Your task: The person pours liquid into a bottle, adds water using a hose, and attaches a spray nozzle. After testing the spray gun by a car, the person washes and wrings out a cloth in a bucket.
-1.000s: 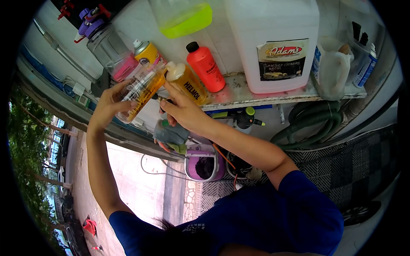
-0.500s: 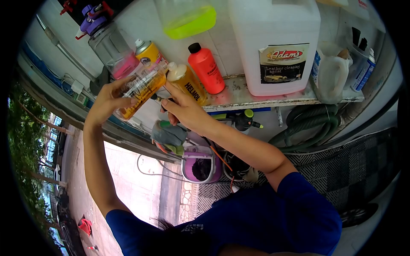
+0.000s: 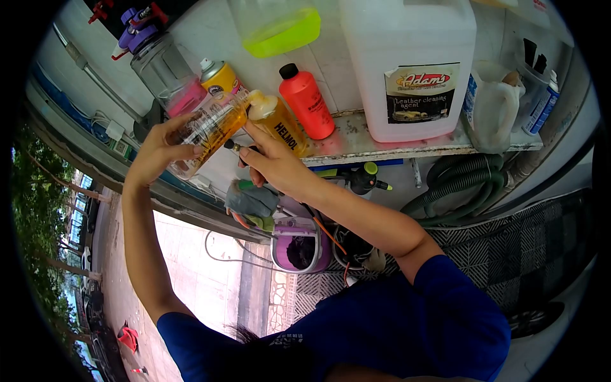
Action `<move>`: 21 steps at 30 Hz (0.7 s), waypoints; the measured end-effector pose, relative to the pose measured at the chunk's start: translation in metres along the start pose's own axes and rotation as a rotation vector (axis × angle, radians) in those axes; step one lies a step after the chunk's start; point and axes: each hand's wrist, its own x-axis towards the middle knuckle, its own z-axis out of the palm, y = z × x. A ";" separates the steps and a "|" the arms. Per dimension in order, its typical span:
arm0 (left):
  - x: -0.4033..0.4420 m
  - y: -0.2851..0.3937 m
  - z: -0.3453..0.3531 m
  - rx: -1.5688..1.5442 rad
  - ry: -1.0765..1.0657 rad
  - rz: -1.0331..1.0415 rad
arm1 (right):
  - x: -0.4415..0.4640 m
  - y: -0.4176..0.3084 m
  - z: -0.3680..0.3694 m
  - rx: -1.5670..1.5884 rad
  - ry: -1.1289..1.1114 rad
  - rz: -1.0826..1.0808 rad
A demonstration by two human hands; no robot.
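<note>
Clear bottle — clasped in left hand, tilted, its far end close to HELMOL bottle, right of that grip; amber liquid inside, so not emptied. Dark fitting — pinched in right hand, just below the clear bottle.

bare left forearm upright, left hand curled in a grip, right forearm slanting inward, right hand gripping, index finger extended

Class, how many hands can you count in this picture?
2: the left hand around a clear container with amber liquid; the right hand beside it, holding a small dark object. No others show.
</note>
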 end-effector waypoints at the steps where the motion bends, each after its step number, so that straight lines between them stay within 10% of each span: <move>1: 0.000 -0.005 0.000 -0.012 0.006 0.005 | 0.000 0.000 0.000 -0.004 0.005 0.003; 15: -0.033 -0.104 0.145 -0.736 0.431 0.272 | -0.043 -0.003 -0.047 -0.075 0.235 -0.214; 21: -0.067 -0.121 0.255 -1.072 0.226 0.299 | -0.075 -0.033 -0.065 -0.001 0.230 -0.168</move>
